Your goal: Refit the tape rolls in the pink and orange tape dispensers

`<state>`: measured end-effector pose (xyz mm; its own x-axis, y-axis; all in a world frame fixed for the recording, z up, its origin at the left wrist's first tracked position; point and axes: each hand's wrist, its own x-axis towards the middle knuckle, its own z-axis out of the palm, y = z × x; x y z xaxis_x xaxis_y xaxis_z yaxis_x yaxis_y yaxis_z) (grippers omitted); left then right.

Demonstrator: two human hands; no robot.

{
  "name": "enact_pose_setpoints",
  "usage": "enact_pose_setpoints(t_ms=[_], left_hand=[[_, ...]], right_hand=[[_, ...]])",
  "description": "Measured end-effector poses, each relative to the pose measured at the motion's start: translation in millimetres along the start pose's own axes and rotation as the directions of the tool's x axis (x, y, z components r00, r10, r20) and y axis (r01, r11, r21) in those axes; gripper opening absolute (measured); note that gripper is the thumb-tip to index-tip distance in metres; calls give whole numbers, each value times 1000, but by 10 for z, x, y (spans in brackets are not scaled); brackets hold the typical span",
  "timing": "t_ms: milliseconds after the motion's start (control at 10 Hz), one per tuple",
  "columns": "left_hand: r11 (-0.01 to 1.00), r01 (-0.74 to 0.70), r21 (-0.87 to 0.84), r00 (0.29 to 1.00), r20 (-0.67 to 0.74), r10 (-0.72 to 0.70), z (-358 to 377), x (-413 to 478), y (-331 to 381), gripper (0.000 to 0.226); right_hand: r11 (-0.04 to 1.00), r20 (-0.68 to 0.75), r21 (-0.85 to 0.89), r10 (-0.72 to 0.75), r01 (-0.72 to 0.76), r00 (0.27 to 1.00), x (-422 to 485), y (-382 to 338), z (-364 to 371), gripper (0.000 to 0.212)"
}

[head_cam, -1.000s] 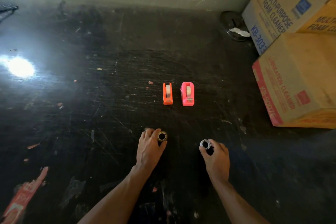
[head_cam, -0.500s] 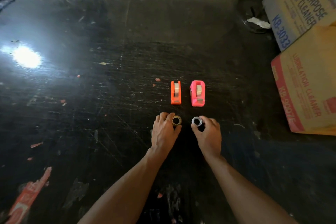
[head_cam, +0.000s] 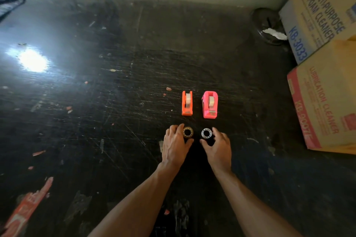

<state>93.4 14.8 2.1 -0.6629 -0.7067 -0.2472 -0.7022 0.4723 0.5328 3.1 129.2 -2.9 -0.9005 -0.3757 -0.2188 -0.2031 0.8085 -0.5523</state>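
The orange tape dispenser [head_cam: 187, 103] and the pink tape dispenser [head_cam: 210, 104] stand side by side on the black scratched table [head_cam: 115, 121], each with a roll of tape showing inside it. Just in front of the orange one lies a brown tape roll [head_cam: 188, 132], held between the forefinger and thumb of my left hand [head_cam: 175, 147]. In front of the pink one lies a white tape roll [head_cam: 206, 133], with the forefinger and thumb of my right hand [head_cam: 218, 148] around it. Both rolls rest on the table.
Two cardboard boxes [head_cam: 325, 106] stand stacked at the right edge. A dark round object with white paper in it [head_cam: 268, 27] sits at the back right by the wall. A red label [head_cam: 27, 209] is stuck at the front left. Glare lies on the left.
Both hands have slid the two rolls forward and toward each other, to just in front of the dispensers. The dispensers have not moved.
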Motion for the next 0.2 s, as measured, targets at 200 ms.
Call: enact_pose_setpoints(t_ms=[200], left_hand=[[987,34,-158,999,9,-33,-162,-449,-54,73]], right_hand=[[992,10,117,45,-46,999,-480,155,-118,71]])
